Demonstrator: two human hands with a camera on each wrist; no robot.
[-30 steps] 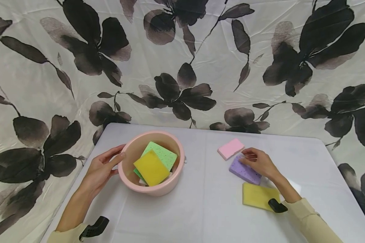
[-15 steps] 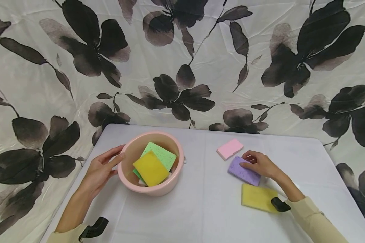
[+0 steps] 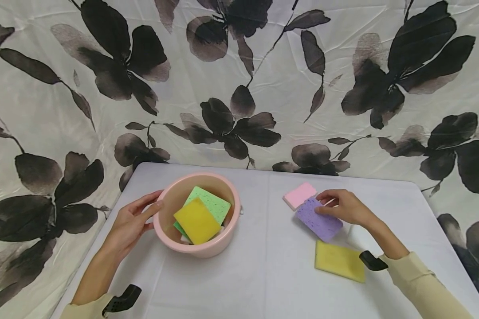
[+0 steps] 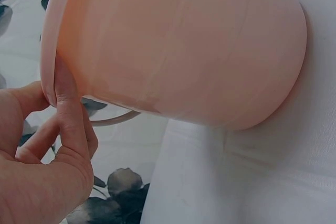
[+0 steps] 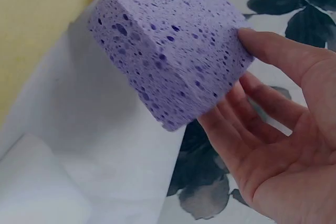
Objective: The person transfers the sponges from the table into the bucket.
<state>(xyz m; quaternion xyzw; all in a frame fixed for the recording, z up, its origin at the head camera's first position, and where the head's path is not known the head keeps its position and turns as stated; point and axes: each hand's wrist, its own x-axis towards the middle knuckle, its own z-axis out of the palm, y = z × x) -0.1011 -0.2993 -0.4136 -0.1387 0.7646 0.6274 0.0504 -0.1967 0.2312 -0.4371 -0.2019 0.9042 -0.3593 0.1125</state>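
Note:
My left hand [image 3: 129, 226] pinches the left rim of a pink bucket [image 3: 211, 252]; in the left wrist view the thumb and fingers lie on either side of the rim [image 4: 48, 72]. Inside the bucket a yellow sponge [image 3: 197, 221] lies over a green sponge [image 3: 215, 203], with other pieces partly hidden below. With thumb and fingertips my right hand [image 3: 349, 207] grips a purple sponge [image 3: 318, 220] by its far end. The right wrist view shows this purple sponge [image 5: 184, 40] tilted and raised off the table.
A pink sponge [image 3: 298, 195] lies just behind the purple one, partly covered by it. Nearer me is a flat yellow sponge [image 3: 339, 261]. Beneath the right forearm sits a white piece [image 5: 42, 187]. Floral cloth [image 3: 235, 119] hangs behind the white table [image 3: 239, 283].
The right hand has taken hold of the purple sponge and lifted it, tilting its far end up. My left hand keeps its place on the bucket.

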